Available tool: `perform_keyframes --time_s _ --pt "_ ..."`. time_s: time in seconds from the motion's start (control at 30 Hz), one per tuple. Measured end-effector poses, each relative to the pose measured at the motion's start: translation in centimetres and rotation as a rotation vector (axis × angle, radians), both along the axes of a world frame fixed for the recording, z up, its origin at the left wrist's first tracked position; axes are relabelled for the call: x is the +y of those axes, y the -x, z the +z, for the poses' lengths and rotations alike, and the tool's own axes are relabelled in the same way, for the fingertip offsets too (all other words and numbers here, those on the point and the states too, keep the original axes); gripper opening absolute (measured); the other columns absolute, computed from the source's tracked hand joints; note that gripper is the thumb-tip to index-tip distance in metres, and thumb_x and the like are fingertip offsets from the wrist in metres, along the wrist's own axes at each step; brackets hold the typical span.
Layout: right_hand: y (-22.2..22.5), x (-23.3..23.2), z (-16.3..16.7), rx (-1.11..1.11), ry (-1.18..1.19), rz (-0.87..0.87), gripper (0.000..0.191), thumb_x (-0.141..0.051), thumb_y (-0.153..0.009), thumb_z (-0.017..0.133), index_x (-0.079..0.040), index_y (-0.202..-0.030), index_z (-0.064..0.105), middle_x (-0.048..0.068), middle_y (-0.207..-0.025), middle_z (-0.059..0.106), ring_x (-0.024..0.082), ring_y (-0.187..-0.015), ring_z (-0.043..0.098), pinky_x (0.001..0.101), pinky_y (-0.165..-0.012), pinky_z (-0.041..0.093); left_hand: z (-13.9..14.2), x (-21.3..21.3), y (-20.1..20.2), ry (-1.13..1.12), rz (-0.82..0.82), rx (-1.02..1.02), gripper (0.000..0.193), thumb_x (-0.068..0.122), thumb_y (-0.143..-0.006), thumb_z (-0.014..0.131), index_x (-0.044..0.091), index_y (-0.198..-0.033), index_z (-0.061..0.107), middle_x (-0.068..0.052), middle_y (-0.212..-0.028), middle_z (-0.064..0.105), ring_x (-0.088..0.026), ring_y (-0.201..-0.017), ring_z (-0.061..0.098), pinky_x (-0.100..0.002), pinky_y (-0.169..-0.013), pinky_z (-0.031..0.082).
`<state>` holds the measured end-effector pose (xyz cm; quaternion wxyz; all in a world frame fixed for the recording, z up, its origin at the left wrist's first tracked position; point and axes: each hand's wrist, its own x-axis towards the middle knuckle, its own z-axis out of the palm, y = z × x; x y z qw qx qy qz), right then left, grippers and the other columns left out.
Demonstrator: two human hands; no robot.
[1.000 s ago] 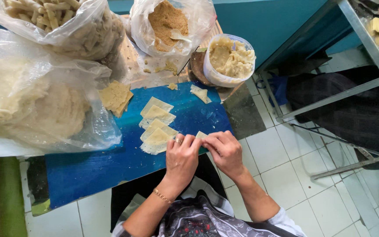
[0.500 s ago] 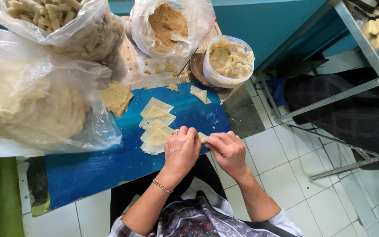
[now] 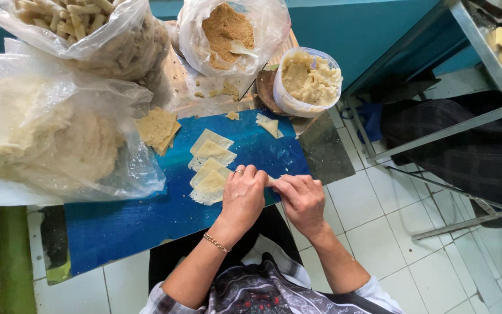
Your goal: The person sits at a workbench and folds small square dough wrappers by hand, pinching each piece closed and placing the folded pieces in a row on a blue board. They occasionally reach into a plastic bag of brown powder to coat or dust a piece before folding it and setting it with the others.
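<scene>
My left hand [image 3: 243, 196] and my right hand [image 3: 301, 197] meet at the near edge of a blue board [image 3: 140, 218], fingers curled around a small pale dough roll [image 3: 270, 181] pinched between them. Only its middle shows. Just left of my left hand lie several thin square dough wrappers [image 3: 209, 166], overlapping in a short row. A gold bracelet circles my left wrist.
A big plastic bag of stacked round wrappers [image 3: 47, 136] fills the left. Behind stand a bag of finished rolls [image 3: 97, 32], a bag of brown crumbs [image 3: 228, 29] and a tub of pale filling [image 3: 309, 78]. A metal frame [image 3: 466, 116] stands at right over white floor tiles.
Both hands have drawn closer together over the dough roll, fingers shifting as they work it. Nothing else on the board has moved.
</scene>
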<state>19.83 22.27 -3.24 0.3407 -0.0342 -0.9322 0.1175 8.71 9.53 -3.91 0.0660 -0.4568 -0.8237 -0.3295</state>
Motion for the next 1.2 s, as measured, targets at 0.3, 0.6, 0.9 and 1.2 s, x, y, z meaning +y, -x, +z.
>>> perform_keyframes --time_s 0.3,0.6,0.9,1.2 --pt "0.4 -0.1 0.0 -0.041 -0.180 -0.060 0.032 -0.009 -0.086 0.073 -0.013 -0.118 0.074 -0.002 -0.118 0.071 0.020 -0.105 0.063 0.0384 -0.086 0.046 0.7 -0.2 -1.1 0.052 0.078 0.209 0.007 0.011 -0.084 0.066 0.010 -0.090 0.063 -0.006 -0.088 0.057 -0.025 -0.089 0.060 -0.039 -0.076 0.046" --pt "6.0 2.2 4.1 -0.247 0.032 0.028 0.019 -0.022 -0.090 0.076 -0.016 -0.108 0.075 0.001 -0.102 0.075 0.023 -0.091 0.068 0.0406 -0.080 0.046 3.3 -6.7 -0.8 -0.204 0.171 0.140 0.021 0.011 -0.090 0.068 0.009 -0.111 0.070 -0.006 -0.102 0.066 -0.026 -0.097 0.063 -0.041 -0.084 0.045" --pt "28.1 -2.8 13.4 0.087 0.227 0.449 0.016 -0.013 -0.098 0.073 -0.009 -0.113 0.073 0.008 -0.091 0.074 0.023 -0.078 0.070 0.0358 -0.073 0.055 1.8 -12.6 0.4 -0.154 0.184 0.109 0.015 0.015 -0.088 0.072 0.011 -0.102 0.067 -0.005 -0.105 0.064 -0.025 -0.101 0.062 -0.050 -0.099 0.042" --pt "33.8 4.2 13.0 0.215 -0.078 0.159 0.015 -0.019 -0.100 0.074 -0.015 -0.114 0.077 0.008 -0.107 0.075 0.032 -0.090 0.073 0.0441 -0.075 0.057 1.2 -13.1 0.2 -0.187 0.131 0.044 0.022 0.020 -0.089 0.073 0.008 -0.107 0.069 -0.009 -0.115 0.063 -0.027 -0.110 0.060 -0.054 -0.106 0.037"
